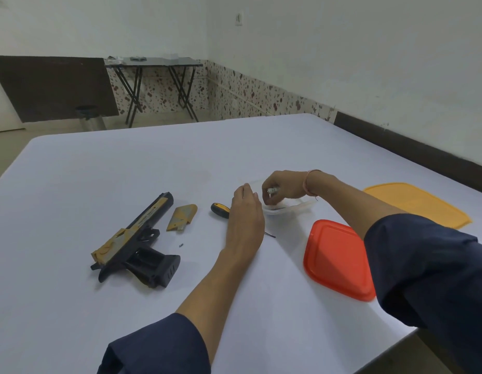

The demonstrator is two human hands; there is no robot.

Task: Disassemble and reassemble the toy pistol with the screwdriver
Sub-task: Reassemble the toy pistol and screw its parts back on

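The black and gold toy pistol lies on its side on the white table, muzzle pointing away. A detached gold panel rests just right of its barrel, and a tiny dark screw lies near the trigger guard. The screwdriver, with a black and yellow handle, lies partly under my left hand, whose fingers are straight beside a clear plastic container. My right hand is over that container, pinching a small silver-white part.
A red lid lies at the right near the table's front edge. An orange lid lies further right. Behind the table stand a black folding table and a metal bin on the floor.
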